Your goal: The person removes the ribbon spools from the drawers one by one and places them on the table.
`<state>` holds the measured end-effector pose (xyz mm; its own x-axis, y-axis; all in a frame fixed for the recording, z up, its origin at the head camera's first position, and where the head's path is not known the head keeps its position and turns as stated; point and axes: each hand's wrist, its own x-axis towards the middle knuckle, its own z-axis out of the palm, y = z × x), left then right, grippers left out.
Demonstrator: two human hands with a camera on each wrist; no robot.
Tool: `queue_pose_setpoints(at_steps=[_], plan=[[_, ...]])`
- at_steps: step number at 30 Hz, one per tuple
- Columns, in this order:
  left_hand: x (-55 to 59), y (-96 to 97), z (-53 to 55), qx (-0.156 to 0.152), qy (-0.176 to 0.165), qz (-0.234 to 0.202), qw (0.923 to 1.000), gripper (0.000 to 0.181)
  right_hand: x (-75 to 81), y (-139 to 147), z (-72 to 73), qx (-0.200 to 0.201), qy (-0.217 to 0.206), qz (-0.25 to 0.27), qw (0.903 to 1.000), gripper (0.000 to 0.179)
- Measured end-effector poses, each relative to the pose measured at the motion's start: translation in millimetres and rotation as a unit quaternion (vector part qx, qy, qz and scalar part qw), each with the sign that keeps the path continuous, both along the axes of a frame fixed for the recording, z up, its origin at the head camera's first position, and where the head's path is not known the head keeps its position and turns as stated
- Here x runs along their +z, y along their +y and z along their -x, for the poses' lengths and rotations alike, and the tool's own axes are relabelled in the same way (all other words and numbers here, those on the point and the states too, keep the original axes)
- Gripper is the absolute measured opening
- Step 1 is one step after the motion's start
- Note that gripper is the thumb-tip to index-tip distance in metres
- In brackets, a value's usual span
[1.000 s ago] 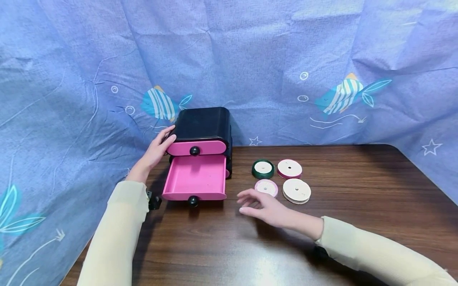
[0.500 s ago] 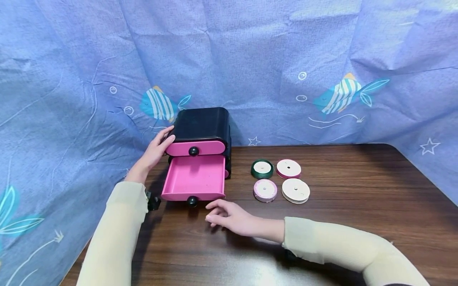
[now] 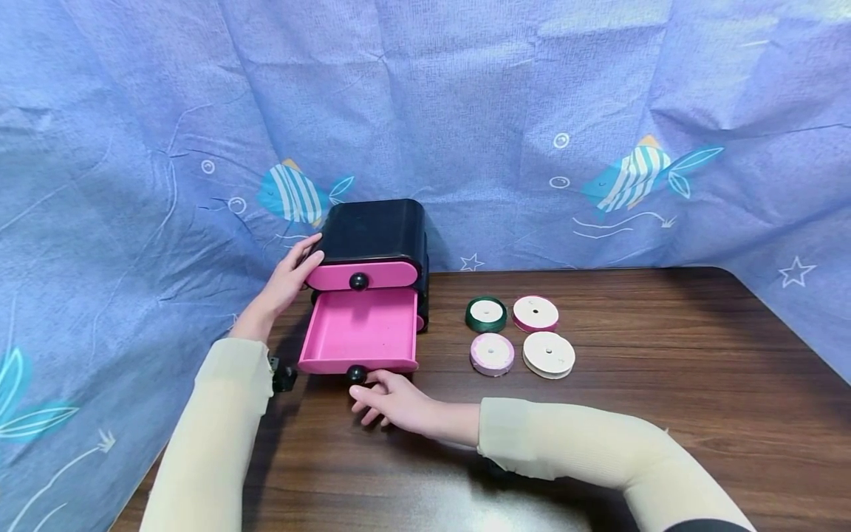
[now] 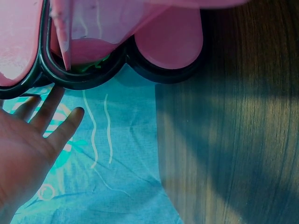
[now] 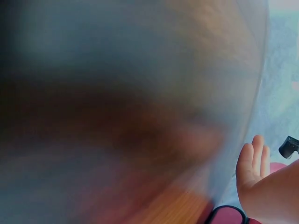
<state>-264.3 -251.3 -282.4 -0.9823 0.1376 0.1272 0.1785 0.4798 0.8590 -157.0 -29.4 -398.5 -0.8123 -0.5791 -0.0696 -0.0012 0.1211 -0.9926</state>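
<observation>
Pink drawer (image 3: 326, 366) stood out from the black cabinet (image 3: 375, 230); the left hand (image 3: 287, 279), fingers spread, rested against the cabinet; the right hand (image 3: 402, 403), loosely parted, seemed to be reaching the drawer's knob (image 3: 356, 373); next, probably, a pinch.

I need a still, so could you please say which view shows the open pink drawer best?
The head view: the open pink drawer shows its inside and black knob. The left wrist view catches only part, cropped above; the right wrist view is mostly too blurred to tell.
</observation>
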Motion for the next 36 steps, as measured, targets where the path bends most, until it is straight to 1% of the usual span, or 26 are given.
queue_pose_setpoints(at_steps=[5,11,15,19,21,28,31,36], plan=[[0.0,-0.5,0.3,-0.002,-0.003,-0.002,1.0,0.061,0.0,-11.9,0.9,-0.023,-0.022,0.023,0.9992,0.031],[0.1,-1.2,0.5,-0.003,-0.001,-0.008,1.0,0.061,1.5,-21.1,-3.5,-0.089,-0.025,0.032,0.9952,0.038],[-0.8,-1.2,1.3,-0.005,-0.001,-0.011,0.9999,0.06,-0.7,-24.9,-5.1,-0.117,-0.033,0.041,0.9918,0.042],[-0.9,-0.9,0.7,-0.006,-0.002,-0.012,0.9999,0.06,-3.0,-27.5,-5.3,-0.128,-0.041,0.044,0.9899,0.042],[-0.9,-0.9,0.2,-0.005,-0.002,-0.008,1.0,0.061,-3.0,-28.3,-5.8,-0.134,-0.038,0.046,0.9892,0.042],[1.1,0.3,-2.2,-0.001,0.001,0.001,1.0,0.06,2.9,-29.1,-5.7,-0.148,-0.008,0.046,0.9879,0.042],[1.1,0.5,-2.6,-0.001,0.001,0.002,1.0,0.06,3.7,-30.2,-1.5,-0.155,-0.004,0.046,0.9868,0.043],[0.3,0.6,-1.9,-0.002,0.0,-0.001,1.0,0.06,5.2,-30.9,9.4,-0.168,-0.002,0.043,0.9849,0.044]])
